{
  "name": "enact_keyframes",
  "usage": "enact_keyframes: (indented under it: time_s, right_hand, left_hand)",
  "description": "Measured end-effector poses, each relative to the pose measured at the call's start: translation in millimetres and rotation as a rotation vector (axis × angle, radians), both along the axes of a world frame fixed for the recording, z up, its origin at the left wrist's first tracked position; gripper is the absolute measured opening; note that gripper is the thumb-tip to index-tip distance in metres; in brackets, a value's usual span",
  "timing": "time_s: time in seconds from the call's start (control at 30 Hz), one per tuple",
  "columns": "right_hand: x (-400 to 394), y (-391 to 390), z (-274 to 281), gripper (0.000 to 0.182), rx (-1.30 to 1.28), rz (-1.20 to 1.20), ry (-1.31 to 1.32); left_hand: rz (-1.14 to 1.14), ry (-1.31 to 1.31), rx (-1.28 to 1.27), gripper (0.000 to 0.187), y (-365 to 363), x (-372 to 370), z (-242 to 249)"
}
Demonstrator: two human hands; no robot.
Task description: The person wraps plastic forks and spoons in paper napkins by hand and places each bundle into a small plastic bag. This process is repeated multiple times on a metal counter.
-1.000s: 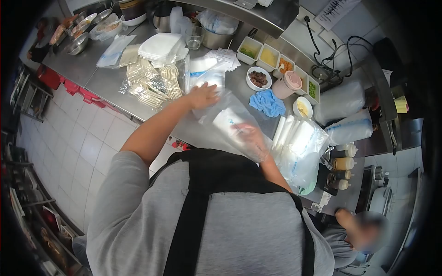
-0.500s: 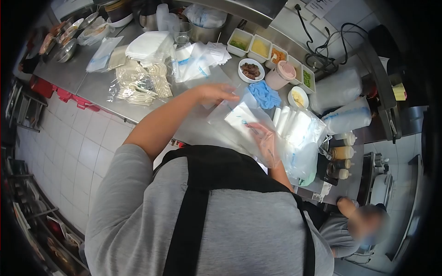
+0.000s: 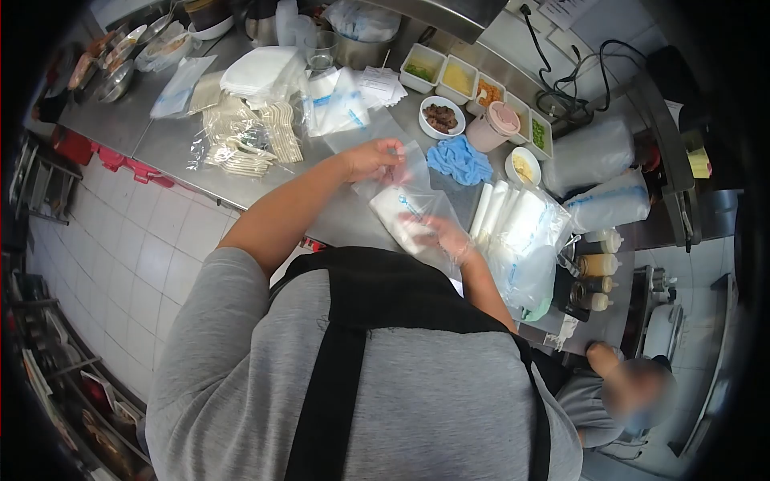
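Observation:
My left hand (image 3: 375,159) pinches the upper edge of a clear plastic bag (image 3: 419,170), fingers and thumb together. Inside the bag lies a white folded packet (image 3: 399,218), with blue print showing near it. At the bag's lower right, my right hand (image 3: 439,235) grips the bag around the packet, its fingers partly seen through the film. Rolls of white plastic bags (image 3: 521,220) lie just right of this hand. A blue cloth (image 3: 459,163) sits beyond the bag, next to a bowl of browned meat (image 3: 441,118).
Wrapped cutlery (image 3: 245,140) and stacked white sheets (image 3: 261,74) lie on the steel counter (image 3: 172,148) to the left. Trays of chopped food (image 3: 457,78), a pink-lidded tub (image 3: 493,126) and sauce bottles (image 3: 600,264) stand at the right. Another person (image 3: 589,405) is at the lower right.
The bag and packet have shifted left and tilted more upright. My right hand has moved left with them; my left hand has drawn its fingers together on the bag's edge.

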State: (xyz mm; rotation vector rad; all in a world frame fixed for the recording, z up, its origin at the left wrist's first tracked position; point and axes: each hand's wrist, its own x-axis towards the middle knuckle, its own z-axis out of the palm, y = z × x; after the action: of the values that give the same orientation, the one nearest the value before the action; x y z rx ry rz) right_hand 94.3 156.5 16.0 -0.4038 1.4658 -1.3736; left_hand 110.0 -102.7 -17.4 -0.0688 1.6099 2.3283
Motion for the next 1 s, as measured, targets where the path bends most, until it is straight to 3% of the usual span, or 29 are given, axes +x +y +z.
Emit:
enact_keyframes:
  time_s: [0.03,0.13,0.2,0.27,0.43,0.5,0.6,0.83,0.93,1.0]
  right_hand:
    - [2.4,-3.6,6.4,0.029,0.031,-0.089,-0.099]
    - [-7.2,2.8,-23.0,0.034,0.052,0.274,0.692]
    - [-17.1,0.3,-33.7,0.035,0.149,0.191,0.467]
    - [-20.7,-1.7,-43.5,0.038,0.173,0.159,0.510]
    - [-1.8,-7.2,-28.7,0.054,-0.040,0.274,1.358]
    - [5.4,-12.5,-12.5,0.050,-0.076,0.253,1.180]
    - [5.6,-14.4,-18.1,0.046,-0.099,0.239,1.078]
    - [5.0,-15.7,-20.5,0.048,-0.007,0.306,0.714]
    - [9.6,-21.8,-17.6,0.055,0.062,0.397,0.981]
    - [8.8,-23.0,-18.1,0.055,0.028,0.422,1.014]
  left_hand:
    - [0.005,0.005,-0.007,0.010,-1.1,1.4,0.5]
    - [0.023,0.014,-0.048,0.011,-4.0,3.0,2.0]
    - [0.043,0.002,-0.103,0.013,-5.4,3.3,-0.7]
    - [0.041,0.005,-0.078,0.015,-8.8,3.0,-3.8]
    - [-0.035,0.071,-0.212,0.034,-9.8,8.1,-5.7]
    - [-0.078,0.093,-0.224,0.038,-14.7,4.0,-12.3]
    - [-0.111,0.044,-0.289,0.025,-19.9,0.3,-15.3]
    - [-0.056,0.052,-0.108,0.015,-34.4,4.9,-16.7]
    - [-0.066,0.114,-0.059,0.013,-36.2,4.4,-17.3]
    - [-0.079,0.116,-0.027,0.017,-36.4,7.3,-12.3]
